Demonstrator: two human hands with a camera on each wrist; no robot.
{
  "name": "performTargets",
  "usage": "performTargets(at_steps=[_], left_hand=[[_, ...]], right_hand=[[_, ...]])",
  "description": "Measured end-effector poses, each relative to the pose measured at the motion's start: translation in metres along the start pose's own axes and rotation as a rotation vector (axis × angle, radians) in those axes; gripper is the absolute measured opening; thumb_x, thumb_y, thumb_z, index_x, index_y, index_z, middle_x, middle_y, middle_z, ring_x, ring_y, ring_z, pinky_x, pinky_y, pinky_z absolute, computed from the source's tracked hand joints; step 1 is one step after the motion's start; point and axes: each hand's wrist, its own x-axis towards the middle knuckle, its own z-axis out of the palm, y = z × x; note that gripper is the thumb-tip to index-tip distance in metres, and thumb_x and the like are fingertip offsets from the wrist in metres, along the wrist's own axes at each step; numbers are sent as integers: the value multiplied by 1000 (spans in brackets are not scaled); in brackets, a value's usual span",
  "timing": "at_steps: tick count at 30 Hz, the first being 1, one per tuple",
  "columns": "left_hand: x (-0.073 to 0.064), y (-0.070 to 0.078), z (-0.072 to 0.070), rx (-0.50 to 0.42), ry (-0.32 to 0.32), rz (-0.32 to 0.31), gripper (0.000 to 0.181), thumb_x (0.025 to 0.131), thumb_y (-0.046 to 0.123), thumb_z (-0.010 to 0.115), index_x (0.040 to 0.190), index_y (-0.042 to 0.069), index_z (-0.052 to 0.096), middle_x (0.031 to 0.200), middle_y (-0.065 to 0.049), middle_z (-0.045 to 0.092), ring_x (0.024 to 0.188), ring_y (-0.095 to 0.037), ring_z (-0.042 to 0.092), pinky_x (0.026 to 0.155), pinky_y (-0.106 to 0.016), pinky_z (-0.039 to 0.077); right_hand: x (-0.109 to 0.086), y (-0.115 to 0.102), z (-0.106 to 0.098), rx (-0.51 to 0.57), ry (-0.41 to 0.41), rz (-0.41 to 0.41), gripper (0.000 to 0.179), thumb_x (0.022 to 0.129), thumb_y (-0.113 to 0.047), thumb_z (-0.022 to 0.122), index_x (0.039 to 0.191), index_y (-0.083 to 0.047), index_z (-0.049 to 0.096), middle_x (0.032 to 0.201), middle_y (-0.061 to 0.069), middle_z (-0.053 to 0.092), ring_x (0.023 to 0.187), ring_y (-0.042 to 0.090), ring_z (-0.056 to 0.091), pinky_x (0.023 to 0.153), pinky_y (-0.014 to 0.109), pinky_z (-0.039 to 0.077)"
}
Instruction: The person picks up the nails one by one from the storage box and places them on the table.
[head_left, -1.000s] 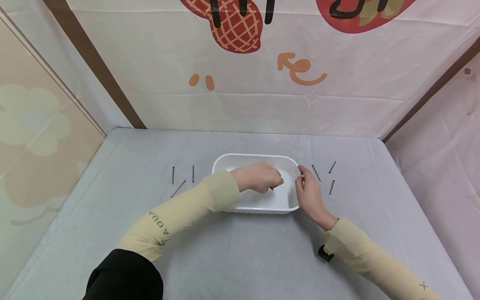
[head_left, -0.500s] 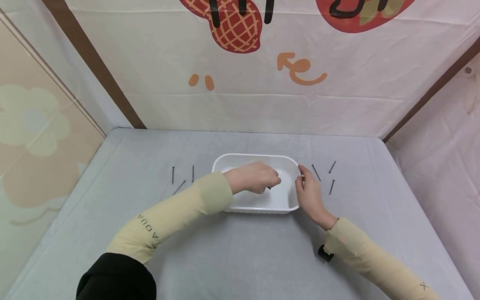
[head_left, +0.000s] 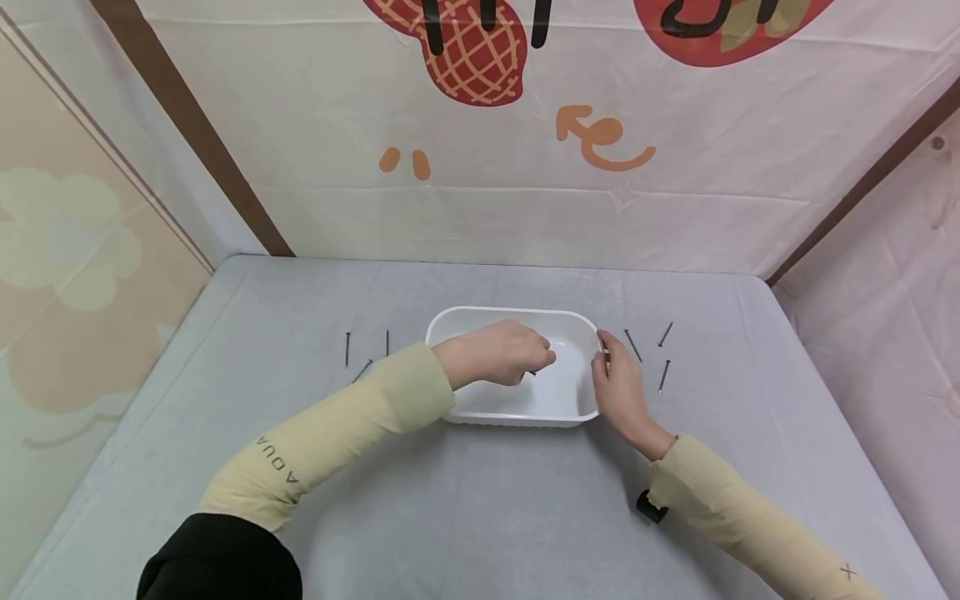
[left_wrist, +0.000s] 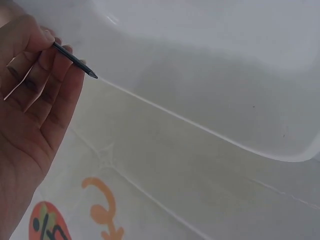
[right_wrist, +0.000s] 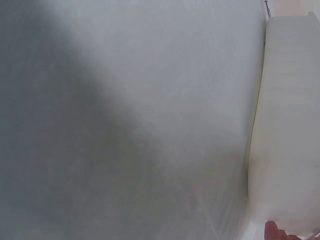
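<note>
Over the inside of a white plastic tray (head_left: 517, 420), my left hand (head_left: 495, 354) pinches a dark nail (left_wrist: 75, 60) between thumb and fingers. The nail's pointed end sticks out past the fingertips in the left wrist view; its other end is hidden by the hand. My right hand (head_left: 622, 392) holds the tray's right end, its fingers at the rim. In the right wrist view, only its fingertips (right_wrist: 272, 231) show, at the end of the tray's outer wall.
On the grey-covered table (head_left: 495, 517), three nails lie left of the tray, one slanting nail (head_left: 362, 370) partly behind the left sleeve. Three more lie to its right, including a nail (head_left: 664, 377) near the right hand. A printed cloth wall (head_left: 495, 225) stands behind.
My left hand has shifted slightly to the left above the tray, with the nail still pinched. The left sleeve now covers more of the slanting nail. My right hand and the tray stay put.
</note>
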Motion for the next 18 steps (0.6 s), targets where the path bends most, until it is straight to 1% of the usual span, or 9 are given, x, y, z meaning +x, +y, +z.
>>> performTargets(at_steps=[4, 9, 12, 16, 18], left_hand=[[-3, 2, -4, 2, 7, -6, 24, 73, -7, 54, 84, 12, 61, 79, 2, 60, 68, -16, 57, 57, -25, 45], [-8, 2, -5, 8, 19, -11, 23, 73, -8, 53, 83, 12, 61, 78, 2, 59, 66, -15, 56, 55, -25, 44], [-13, 1, -5, 6, 39, -13, 23, 72, -9, 51, 79, 12, 59, 75, 2, 57, 62, -14, 52, 51, -23, 39], [-20, 1, -4, 4, 76, -17, 22, 71, -10, 49, 72, 11, 54, 68, 2, 53, 54, -12, 41, 46, -21, 28], [-23, 1, -4, 1, 91, -20, 23, 71, -11, 49, 71, 12, 53, 66, 3, 51, 53, -11, 38, 45, -20, 25]], right_hand=[[0, 1, 0, -6, 4, -7, 40, 95, -8, 36, 133, 2, 39, 126, 20, 49, 101, 29, 55, 77, 40, 50], [0, 1, 1, -2, 17, -12, 39, 94, -8, 37, 132, 2, 40, 126, 20, 49, 100, 29, 55, 77, 39, 51], [0, 1, 1, 1, 20, -14, 39, 94, -8, 37, 132, 2, 40, 126, 20, 50, 100, 30, 56, 78, 40, 51], [0, 0, 0, 4, 18, -14, 39, 94, -8, 36, 132, 3, 40, 126, 21, 49, 100, 30, 55, 78, 41, 50], [0, 0, 0, 2, 18, -15, 39, 95, -8, 36, 132, 3, 40, 126, 21, 49, 100, 30, 55, 78, 40, 50]])
